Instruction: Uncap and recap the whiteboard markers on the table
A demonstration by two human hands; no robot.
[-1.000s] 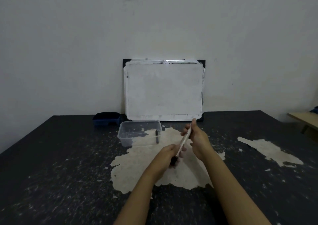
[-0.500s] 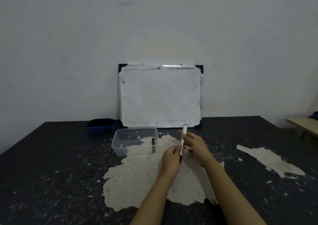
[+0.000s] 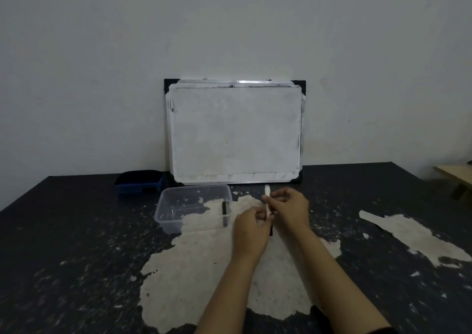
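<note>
A white whiteboard marker [image 3: 267,201] stands nearly upright between both hands over the table's middle. My right hand [image 3: 290,209] grips its white barrel. My left hand [image 3: 249,227] pinches the marker's lower end, where a black cap [image 3: 271,230] pokes out below the fingers. Whether the cap sits fully on the barrel is hidden by my fingers. Another black marker [image 3: 224,213] leans inside the clear plastic container [image 3: 178,221] just left of my hands.
A small whiteboard [image 3: 235,132] leans on the wall at the back of the black table [image 3: 63,244], whose surface is peeled in pale patches. A dark blue eraser tray [image 3: 139,183] sits behind the container. A wooden bench edge [image 3: 454,175] shows at the far right.
The hands have drawn closer together and the marker has turned from slanted to nearly upright. My left hand has slid up along the black cap end.
</note>
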